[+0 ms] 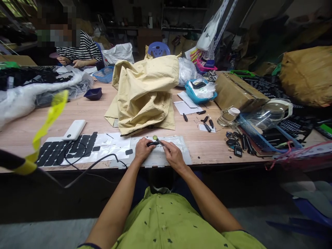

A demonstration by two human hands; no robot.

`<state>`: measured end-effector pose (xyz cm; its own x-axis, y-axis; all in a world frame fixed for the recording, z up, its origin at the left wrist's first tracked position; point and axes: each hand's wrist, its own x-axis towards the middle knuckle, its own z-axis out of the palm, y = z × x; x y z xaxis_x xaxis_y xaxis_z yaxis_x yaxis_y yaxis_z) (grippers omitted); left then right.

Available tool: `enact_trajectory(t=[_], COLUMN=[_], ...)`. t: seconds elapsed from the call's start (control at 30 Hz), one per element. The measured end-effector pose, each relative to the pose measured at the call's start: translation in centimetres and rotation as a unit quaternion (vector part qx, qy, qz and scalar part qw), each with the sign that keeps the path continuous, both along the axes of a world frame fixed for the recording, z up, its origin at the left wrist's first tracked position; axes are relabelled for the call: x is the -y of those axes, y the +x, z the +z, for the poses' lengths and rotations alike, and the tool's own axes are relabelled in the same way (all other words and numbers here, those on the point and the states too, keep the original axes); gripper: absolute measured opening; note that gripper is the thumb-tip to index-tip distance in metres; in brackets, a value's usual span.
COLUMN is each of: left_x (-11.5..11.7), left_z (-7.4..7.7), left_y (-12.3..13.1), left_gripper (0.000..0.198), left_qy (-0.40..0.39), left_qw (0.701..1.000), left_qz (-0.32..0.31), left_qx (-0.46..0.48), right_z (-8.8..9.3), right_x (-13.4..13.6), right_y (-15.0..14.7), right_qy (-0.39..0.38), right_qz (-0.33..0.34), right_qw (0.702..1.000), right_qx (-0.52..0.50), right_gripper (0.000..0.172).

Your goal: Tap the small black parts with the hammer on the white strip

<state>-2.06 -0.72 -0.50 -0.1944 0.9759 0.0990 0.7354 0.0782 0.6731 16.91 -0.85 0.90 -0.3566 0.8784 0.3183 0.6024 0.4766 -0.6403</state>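
Observation:
My left hand (141, 149) is closed on a small black part (152, 143), its exact kind too small to make out. In my right hand (174, 155) is a thin dark tool (161, 142), its tip close to the black part. A small round yellow-green piece (155, 137) shows just above the fingertips; whether it is joined to the tool I cannot tell. Both hands are over a pale plastic-looking sheet (181, 152) at the table's front edge. Left of them lies a white sheet with dark rounded stickers (85, 145), and one dark piece (129, 151) sits near my left wrist.
Beyond my hands a beige cloth (147, 93) is heaped. Several black-handled pieces (206, 126), a glass jar (228, 117) and a blue basket (259, 138) lie right. A white power bank (74, 130) and cable (95, 160) are left. A person in stripes (88, 46) sits across.

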Motion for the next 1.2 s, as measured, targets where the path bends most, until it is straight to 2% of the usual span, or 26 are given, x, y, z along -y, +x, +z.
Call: enact_trajectory(t=[0.23, 0.43, 0.6, 0.77, 0.97, 1.1, 1.2], left_x=[0.0, -0.1, -0.1, -0.1, 0.0, -0.1, 0.9], left_z=[0.0, 0.2, 0.1, 0.1, -0.3, -0.2, 0.4], left_y=[0.1, 0.6, 0.6, 0.5, 0.3, -0.3, -0.6], left_gripper=[0.005, 0.011, 0.01, 0.011, 0.009, 0.009, 0.013], left_qy=[-0.006, -0.01, -0.007, -0.007, 0.008, 0.022, 0.077], left_qw=[1.0, 1.0, 1.0, 1.0, 1.0, 1.0, 0.996], left_qz=[0.009, 0.024, 0.022, 0.02, 0.009, -0.005, -0.033], left_qx=[-0.013, 0.002, 0.001, -0.004, -0.004, -0.006, 0.012], right_z=[-0.8, -0.4, -0.7, -0.4, 0.1, -0.1, -0.1], right_x=[0.8, 0.7, 0.6, -2.5, -7.2, -7.6, -7.4], right_y=[-1.0, -0.1, 0.4, 0.9, 1.0, 0.5, 0.2], right_qy=[-0.022, 0.023, -0.02, 0.008, 0.0, 0.006, 0.013], right_qz=[0.0, -0.033, -0.039, -0.097, -0.183, -0.19, -0.186], right_qw=[0.998, 0.999, 0.998, 0.993, 0.961, 0.948, 0.945], right_qx=[0.053, 0.037, 0.048, 0.063, 0.206, 0.255, 0.268], right_gripper=[0.045, 0.042, 0.042, 0.044, 0.042, 0.04, 0.039])
